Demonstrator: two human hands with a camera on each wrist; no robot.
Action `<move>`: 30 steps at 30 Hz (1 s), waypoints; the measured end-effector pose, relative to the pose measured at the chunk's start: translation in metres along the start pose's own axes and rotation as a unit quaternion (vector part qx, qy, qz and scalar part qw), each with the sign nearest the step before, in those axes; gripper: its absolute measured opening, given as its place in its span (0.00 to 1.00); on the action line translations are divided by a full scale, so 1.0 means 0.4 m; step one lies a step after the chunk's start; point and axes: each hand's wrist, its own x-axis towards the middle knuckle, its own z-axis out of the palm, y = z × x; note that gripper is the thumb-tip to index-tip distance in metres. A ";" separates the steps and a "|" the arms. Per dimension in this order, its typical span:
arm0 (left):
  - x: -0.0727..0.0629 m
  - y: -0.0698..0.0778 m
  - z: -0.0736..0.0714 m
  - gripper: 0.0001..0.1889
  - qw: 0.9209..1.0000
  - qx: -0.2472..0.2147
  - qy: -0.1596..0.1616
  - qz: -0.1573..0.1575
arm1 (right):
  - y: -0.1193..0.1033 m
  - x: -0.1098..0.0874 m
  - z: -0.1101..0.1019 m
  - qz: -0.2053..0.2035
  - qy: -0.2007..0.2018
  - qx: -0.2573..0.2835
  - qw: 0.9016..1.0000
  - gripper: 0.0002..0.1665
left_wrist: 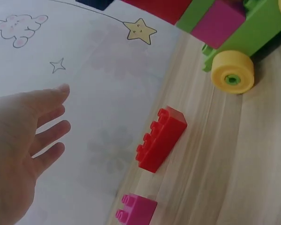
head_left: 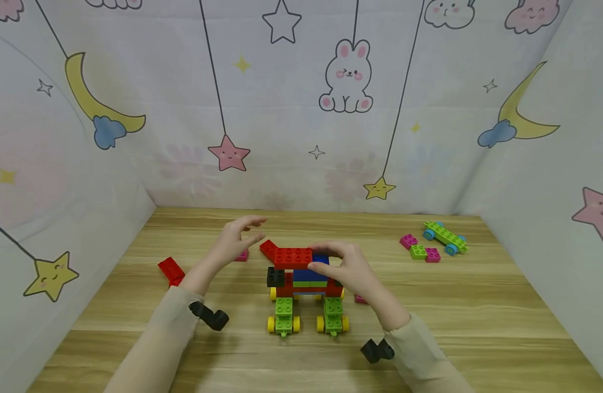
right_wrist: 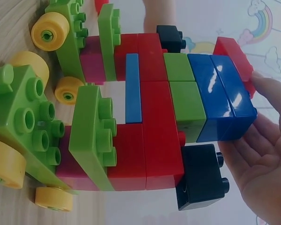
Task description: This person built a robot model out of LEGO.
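A toy-brick model [head_left: 308,284] on yellow wheels stands mid-table, with green wheeled bases, red, blue and black bricks. A long red brick [head_left: 292,257] lies across its top left, beside blue bricks [right_wrist: 220,93]. My right hand [head_left: 347,267] grips the model's upper right, thumb in front and fingers behind; in the right wrist view a fingertip meets the red brick. Raised left of the model, my left hand [head_left: 236,240] holds nothing, its fingers loosely extended. Near it on the table lie a loose red brick [left_wrist: 161,140] and a pink brick [left_wrist: 136,211].
Red bricks [head_left: 171,269] lie at the left, partly hidden by my left forearm. At the back right are a green wheeled base [head_left: 446,236] with blue wheels and a few pink and green bricks [head_left: 418,251]. A pink brick [head_left: 360,299] shows beside my right wrist.
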 end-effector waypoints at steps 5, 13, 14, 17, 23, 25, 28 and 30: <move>0.013 -0.028 0.006 0.28 0.996 0.001 -0.068 -0.049 | -0.001 -0.001 -0.001 -0.001 0.002 -0.001 1.000 0.21; 0.028 -0.068 0.026 0.37 0.985 0.028 -0.158 -0.067 | 0.003 0.000 0.001 0.005 0.003 -0.002 1.000 0.21; 0.029 -0.074 0.028 0.37 0.984 0.028 -0.163 -0.066 | 0.003 0.000 0.002 0.004 0.003 -0.001 1.000 0.21; 0.032 -0.082 0.032 0.38 0.982 0.046 -0.179 -0.050 | 0.003 0.000 0.002 0.002 0.002 0.002 1.000 0.21; 0.043 -0.091 0.037 0.39 0.976 0.074 -0.205 -0.031 | -0.001 -0.001 0.001 0.000 0.004 0.002 1.000 0.21; 0.049 -0.094 0.039 0.38 0.974 0.075 -0.213 -0.031 | -0.002 -0.001 0.001 -0.001 0.005 0.002 1.000 0.21; 0.055 -0.095 0.043 0.36 0.970 0.077 -0.229 -0.036 | -0.001 -0.001 0.001 -0.002 0.006 0.001 1.000 0.21; 0.059 -0.094 0.045 0.36 0.966 0.080 -0.241 -0.039 | -0.001 -0.001 0.001 -0.001 0.005 0.000 1.000 0.21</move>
